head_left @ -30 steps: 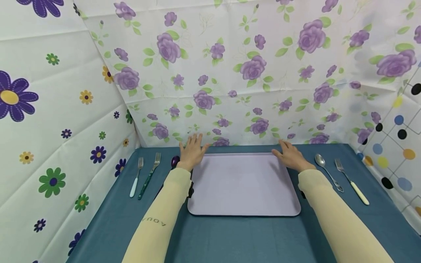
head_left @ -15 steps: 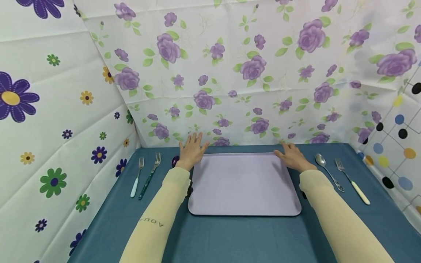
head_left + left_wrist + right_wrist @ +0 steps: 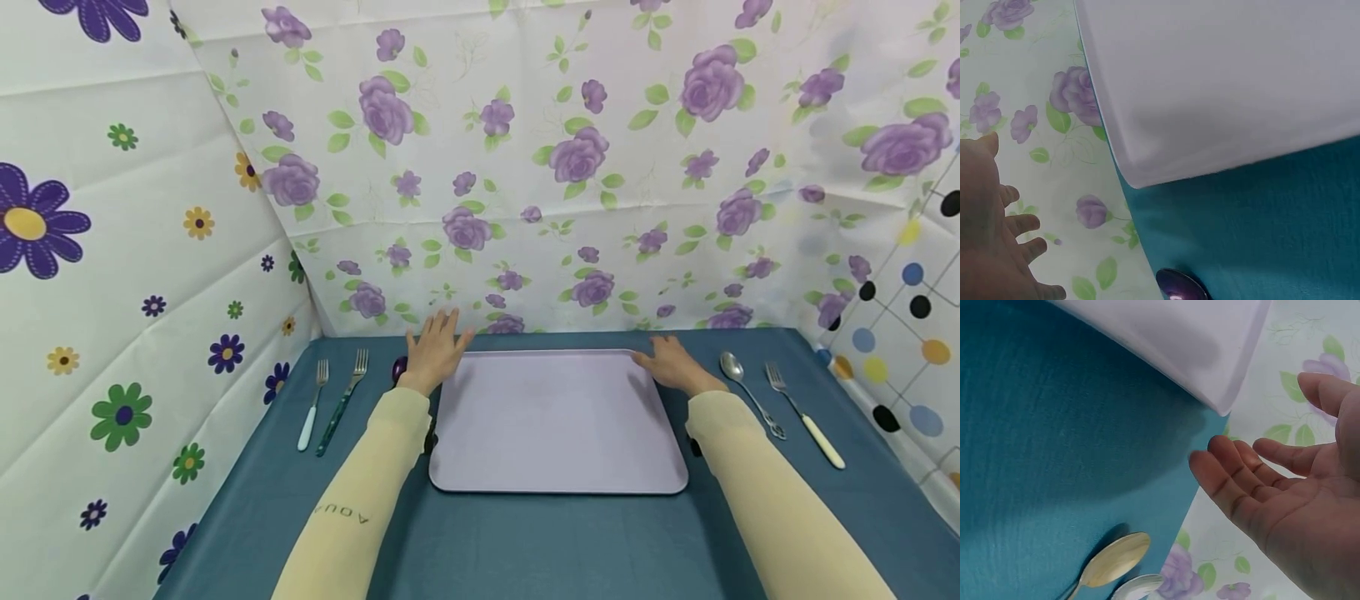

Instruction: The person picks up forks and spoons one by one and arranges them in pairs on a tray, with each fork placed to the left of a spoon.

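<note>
A pale lilac rectangular tray [image 3: 558, 425] lies on the blue-green tablecloth. Over its far left corner, my left hand [image 3: 433, 354] has its fingers spread and holds nothing. My right hand [image 3: 675, 364] hovers by the far right corner, fingers loosely bent and nothing in them. The right wrist view shows that palm beside the tray's corner, with a gold-toned spoon [image 3: 1116, 559] and a silver spoon [image 3: 1139, 585] below. Near my left hand is a dark purple spoon bowl [image 3: 1182, 285]; my sleeve hides most of its length in the head view.
To the left lie a fork with a pale blue handle [image 3: 308, 425] and a fork with a dark green handle [image 3: 334, 421]. On the right are an ornate silver spoon [image 3: 750, 393] and a cream-handled fork [image 3: 817, 437]. Flowered cloth [image 3: 525, 167] walls the back.
My right hand has drifted a little to the right, away from the tray's corner, and its fingers have bent more. My left hand has shifted slightly left. The tray and cutlery have stayed put.
</note>
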Tool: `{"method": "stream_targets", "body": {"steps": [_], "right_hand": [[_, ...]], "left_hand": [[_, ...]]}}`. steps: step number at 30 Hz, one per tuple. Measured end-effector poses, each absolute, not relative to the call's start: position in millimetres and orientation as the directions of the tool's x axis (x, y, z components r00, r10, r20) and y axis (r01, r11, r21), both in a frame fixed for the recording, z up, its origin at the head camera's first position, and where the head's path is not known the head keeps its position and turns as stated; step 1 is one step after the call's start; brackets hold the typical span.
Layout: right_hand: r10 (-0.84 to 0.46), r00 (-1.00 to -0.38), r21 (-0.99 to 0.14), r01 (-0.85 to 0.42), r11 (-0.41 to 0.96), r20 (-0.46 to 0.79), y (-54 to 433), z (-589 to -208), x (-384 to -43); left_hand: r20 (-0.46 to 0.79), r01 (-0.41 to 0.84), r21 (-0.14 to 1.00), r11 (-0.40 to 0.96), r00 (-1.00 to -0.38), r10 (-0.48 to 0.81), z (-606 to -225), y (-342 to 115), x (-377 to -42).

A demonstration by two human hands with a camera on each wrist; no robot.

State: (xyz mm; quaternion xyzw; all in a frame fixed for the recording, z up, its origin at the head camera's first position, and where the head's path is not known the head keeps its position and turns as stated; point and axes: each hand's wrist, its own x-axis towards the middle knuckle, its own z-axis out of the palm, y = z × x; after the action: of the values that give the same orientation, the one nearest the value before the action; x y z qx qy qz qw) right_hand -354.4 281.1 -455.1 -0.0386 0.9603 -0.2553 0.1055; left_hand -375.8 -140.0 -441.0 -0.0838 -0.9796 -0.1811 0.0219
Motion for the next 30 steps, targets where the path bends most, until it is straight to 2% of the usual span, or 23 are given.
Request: {"method": "stream_targets", "body": {"steps": [10, 17, 30], "right_hand": [[-0.127, -0.968, -0.507, 0.002, 0.862, -0.218, 283.6, -463.3, -355.6], [-0.126, -0.959, -0.538, 0.032, 0.842, -0.255, 291.7, -470.2, -355.7], [-0.148, -0.96, -0.584, 0.019, 0.811, -0.237, 298.9, -479.8, -350.5]], "left_hand": [[0.079, 0.171, 0.353, 0.92, -0.985, 0.152, -447.2, -152.1, -373.4], [0.04, 0.139, 0.368, 0.919, -0.99, 0.133, -444.4, -157.4, -366.7], [0.062, 0.131, 0.394, 0.91, -0.991, 0.116, -442.6, -172.8, -362.2]]}}
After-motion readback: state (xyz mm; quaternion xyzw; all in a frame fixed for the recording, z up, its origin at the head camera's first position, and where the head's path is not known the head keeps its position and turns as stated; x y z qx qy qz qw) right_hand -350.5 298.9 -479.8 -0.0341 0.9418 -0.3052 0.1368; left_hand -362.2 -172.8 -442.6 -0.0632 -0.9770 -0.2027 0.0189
